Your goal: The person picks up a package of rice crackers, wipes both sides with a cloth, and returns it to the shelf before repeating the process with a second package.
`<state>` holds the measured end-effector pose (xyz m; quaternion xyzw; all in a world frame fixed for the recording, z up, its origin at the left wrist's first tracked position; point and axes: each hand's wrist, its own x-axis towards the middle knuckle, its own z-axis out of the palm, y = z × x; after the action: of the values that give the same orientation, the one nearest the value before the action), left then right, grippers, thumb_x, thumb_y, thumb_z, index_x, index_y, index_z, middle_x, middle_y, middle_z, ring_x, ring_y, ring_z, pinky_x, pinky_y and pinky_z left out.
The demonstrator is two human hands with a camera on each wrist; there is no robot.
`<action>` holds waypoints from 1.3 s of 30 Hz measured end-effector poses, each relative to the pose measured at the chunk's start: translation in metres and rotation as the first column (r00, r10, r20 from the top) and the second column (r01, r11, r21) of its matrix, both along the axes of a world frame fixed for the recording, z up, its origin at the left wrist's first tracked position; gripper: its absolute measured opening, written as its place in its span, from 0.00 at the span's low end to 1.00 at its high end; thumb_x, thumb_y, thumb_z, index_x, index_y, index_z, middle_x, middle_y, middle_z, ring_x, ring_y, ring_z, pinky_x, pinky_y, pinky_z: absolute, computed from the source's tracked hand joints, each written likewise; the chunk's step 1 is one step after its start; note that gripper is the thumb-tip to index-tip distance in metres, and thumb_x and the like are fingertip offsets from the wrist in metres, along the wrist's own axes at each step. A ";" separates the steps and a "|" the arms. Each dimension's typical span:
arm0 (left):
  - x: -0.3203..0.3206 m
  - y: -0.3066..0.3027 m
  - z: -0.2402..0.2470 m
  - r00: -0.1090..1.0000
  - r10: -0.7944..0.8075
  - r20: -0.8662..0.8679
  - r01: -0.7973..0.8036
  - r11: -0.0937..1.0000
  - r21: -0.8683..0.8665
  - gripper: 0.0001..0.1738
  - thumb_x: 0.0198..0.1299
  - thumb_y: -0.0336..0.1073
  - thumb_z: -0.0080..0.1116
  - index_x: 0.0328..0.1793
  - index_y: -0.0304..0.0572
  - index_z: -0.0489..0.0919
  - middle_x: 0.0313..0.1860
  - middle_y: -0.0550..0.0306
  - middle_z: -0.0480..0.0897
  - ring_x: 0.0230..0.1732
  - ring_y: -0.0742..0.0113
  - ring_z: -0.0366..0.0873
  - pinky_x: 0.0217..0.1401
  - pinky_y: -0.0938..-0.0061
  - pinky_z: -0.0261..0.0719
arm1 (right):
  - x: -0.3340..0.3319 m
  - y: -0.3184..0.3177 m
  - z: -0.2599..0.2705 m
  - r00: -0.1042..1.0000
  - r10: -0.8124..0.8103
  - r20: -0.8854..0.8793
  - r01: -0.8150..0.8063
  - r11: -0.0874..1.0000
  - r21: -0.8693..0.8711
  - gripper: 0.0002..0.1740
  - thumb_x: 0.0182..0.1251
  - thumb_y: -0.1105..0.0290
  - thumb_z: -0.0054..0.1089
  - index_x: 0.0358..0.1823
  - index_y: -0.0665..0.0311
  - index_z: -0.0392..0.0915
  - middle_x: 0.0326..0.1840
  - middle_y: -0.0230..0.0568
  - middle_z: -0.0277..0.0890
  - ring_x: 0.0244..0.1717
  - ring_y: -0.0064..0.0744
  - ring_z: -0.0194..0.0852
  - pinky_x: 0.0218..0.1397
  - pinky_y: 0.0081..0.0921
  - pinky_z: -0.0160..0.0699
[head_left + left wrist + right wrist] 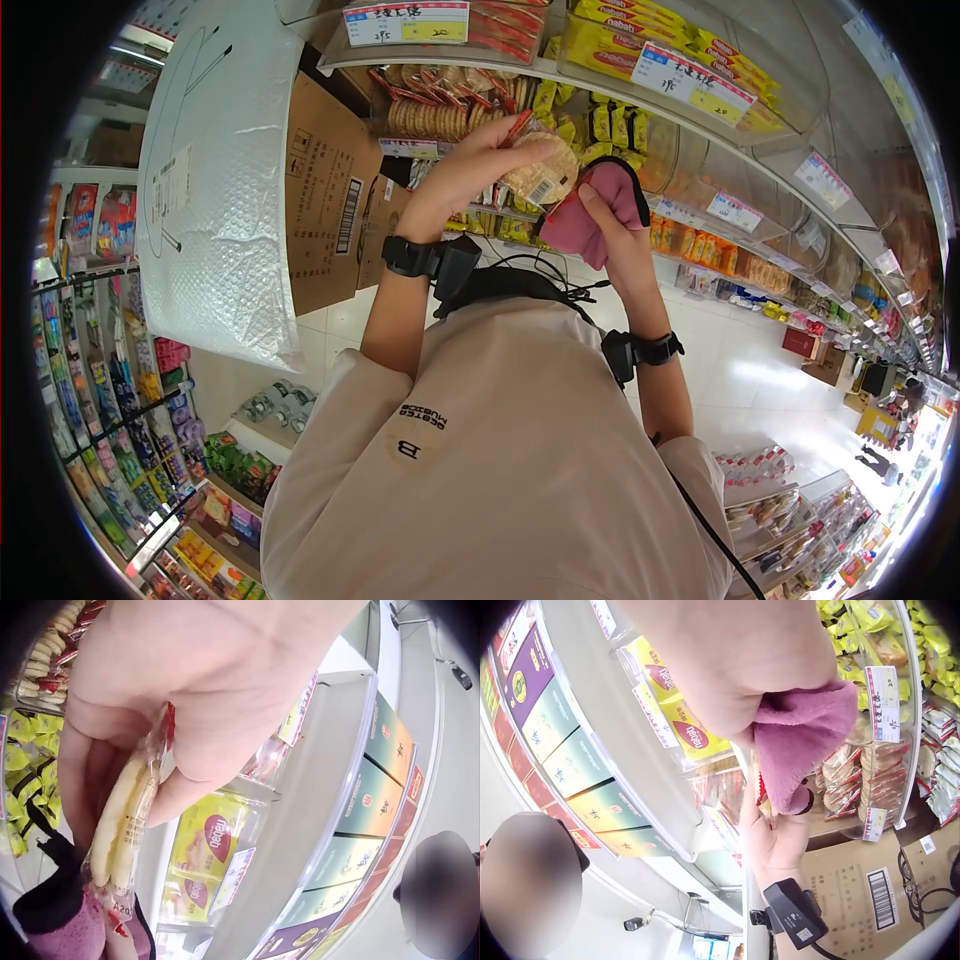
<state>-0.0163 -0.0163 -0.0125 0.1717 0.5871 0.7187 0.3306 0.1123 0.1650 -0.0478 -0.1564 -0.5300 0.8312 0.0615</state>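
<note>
My left hand [470,165] grips a clear packet of round rice crackers [543,175], thumb across its face. Seen edge-on in the left wrist view, the packet [124,817] shows two pale crackers side by side and red print at both ends. A pink cloth with black edging [578,232] is pinched in my right hand [628,255], thumb on top. The cloth lies right against the lower end of the packet. In the right wrist view the folded pink cloth [802,724] hangs from the fingers and hides most of the packet.
Ahead is a shelf bin of similar rice crackers [430,115], beside yellow-green wrapped snacks [618,125]. Yellow snack packs [640,40] fill an upper bin. A cardboard box [325,190] and a bubble-wrapped package [215,200] stand at the left. Black cables [545,262] hang near my waist.
</note>
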 end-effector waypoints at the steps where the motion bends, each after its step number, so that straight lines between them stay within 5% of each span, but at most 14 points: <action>1: 0.001 0.001 0.002 1.000 0.001 -0.011 -0.001 1.000 0.000 0.23 0.67 0.41 0.67 0.63 0.36 0.80 0.51 0.62 0.85 0.51 0.77 0.81 0.54 0.79 0.79 | 0.001 0.001 0.002 1.000 0.007 -0.014 -0.007 1.000 0.004 0.19 0.72 0.72 0.66 0.62 0.65 0.77 0.54 0.32 0.81 0.52 0.19 0.79 0.56 0.21 0.78; 10: -0.002 0.008 -0.006 0.989 -0.014 0.146 0.004 0.998 0.070 0.23 0.68 0.42 0.67 0.62 0.34 0.80 0.50 0.61 0.86 0.49 0.78 0.83 0.51 0.80 0.81 | 0.002 0.001 0.006 0.999 -0.036 0.034 0.034 0.998 0.049 0.15 0.70 0.70 0.70 0.55 0.66 0.79 0.44 0.29 0.81 0.43 0.16 0.77 0.47 0.20 0.78; 25: -0.004 0.015 -0.009 0.995 0.098 0.023 -0.098 0.995 0.018 0.22 0.67 0.44 0.67 0.57 0.33 0.83 0.47 0.61 0.86 0.45 0.79 0.83 0.47 0.81 0.80 | -0.002 -0.011 0.010 0.997 0.071 -0.039 -0.074 0.994 -0.076 0.19 0.70 0.76 0.67 0.61 0.66 0.76 0.53 0.34 0.83 0.51 0.22 0.82 0.56 0.23 0.81; 34: -0.012 0.021 -0.022 0.951 0.043 0.306 -0.053 0.998 0.025 0.20 0.68 0.43 0.67 0.58 0.37 0.83 0.50 0.60 0.87 0.48 0.76 0.86 0.50 0.81 0.85 | -0.005 -0.014 0.005 0.999 -0.019 -0.051 0.009 0.980 -0.199 0.19 0.70 0.78 0.66 0.59 0.63 0.73 0.53 0.33 0.80 0.50 0.22 0.80 0.55 0.24 0.80; 39: -0.011 0.028 -0.036 0.904 0.087 0.418 -0.113 0.993 0.039 0.19 0.68 0.43 0.68 0.58 0.38 0.83 0.50 0.59 0.87 0.50 0.74 0.87 0.53 0.79 0.85 | -0.002 -0.010 0.002 1.000 0.028 0.010 -0.028 0.999 -0.015 0.21 0.71 0.76 0.65 0.62 0.62 0.70 0.56 0.35 0.78 0.55 0.23 0.78 0.60 0.26 0.78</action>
<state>-0.0278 0.0112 -0.0483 -0.0050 0.4887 0.7727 0.4051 0.1105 0.1553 -0.0462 -0.1538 -0.5263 0.8350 0.0459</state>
